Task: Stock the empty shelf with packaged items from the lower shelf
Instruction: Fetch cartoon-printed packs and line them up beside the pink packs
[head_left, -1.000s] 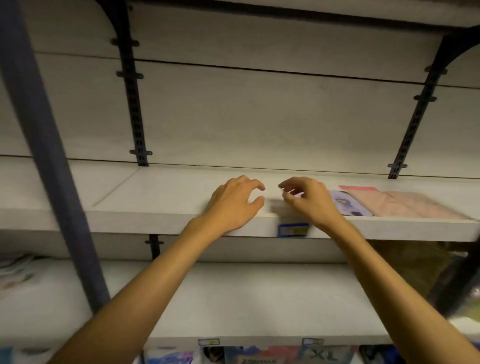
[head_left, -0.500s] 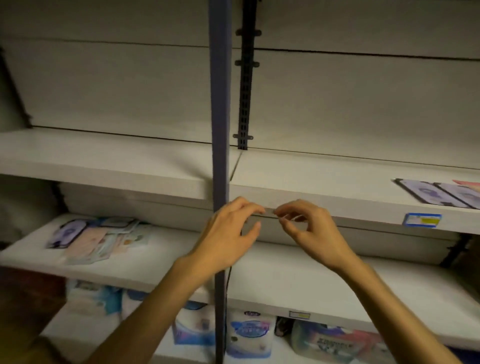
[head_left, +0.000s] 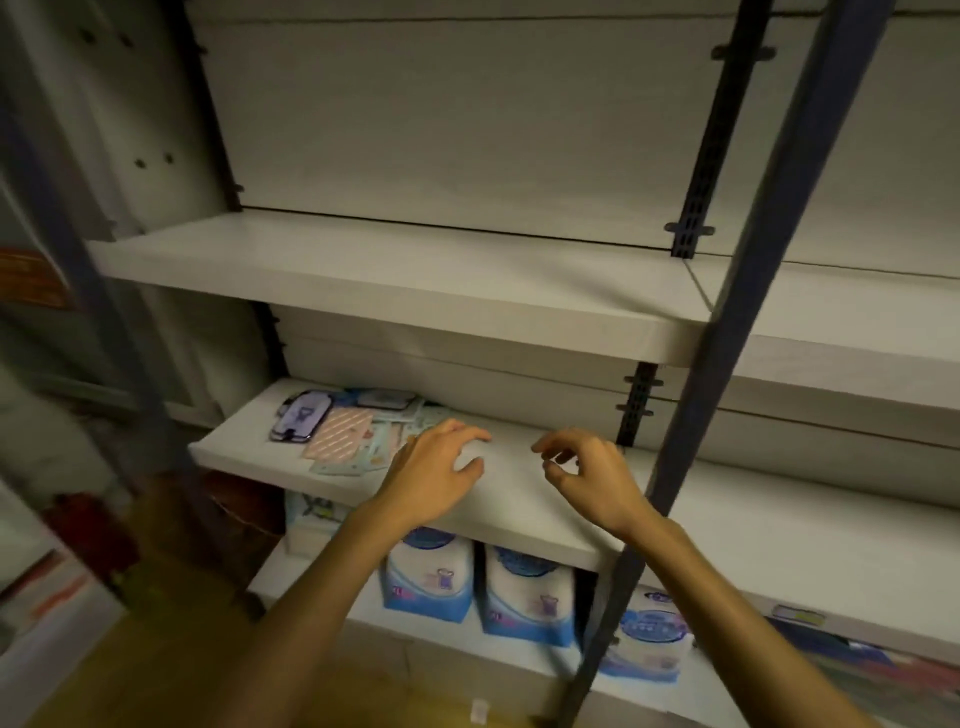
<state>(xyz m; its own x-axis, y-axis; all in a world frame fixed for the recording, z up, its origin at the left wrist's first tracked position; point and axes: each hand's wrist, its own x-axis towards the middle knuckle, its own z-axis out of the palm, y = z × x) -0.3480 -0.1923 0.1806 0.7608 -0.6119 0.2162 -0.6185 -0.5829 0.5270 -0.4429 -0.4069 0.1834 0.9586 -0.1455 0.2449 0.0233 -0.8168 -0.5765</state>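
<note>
No legible text, print on white-and-blue packs (head_left: 428, 579) at 6 o'clock blurred, orange sign (head_left: 32, 278) at 9 o'clock unreadable

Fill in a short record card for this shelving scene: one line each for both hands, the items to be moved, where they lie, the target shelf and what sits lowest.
left hand: empty, fingers loosely curled, beside the packets
right hand: empty, fingers loosely curled, over bare shelf
flat packets: loose overlapping pile, one purple, one pink striped
lower shelf: holds the pile at its left end
upper shelf: bare in the part seen
bottom shelf: white and blue packs standing side by side
</note>
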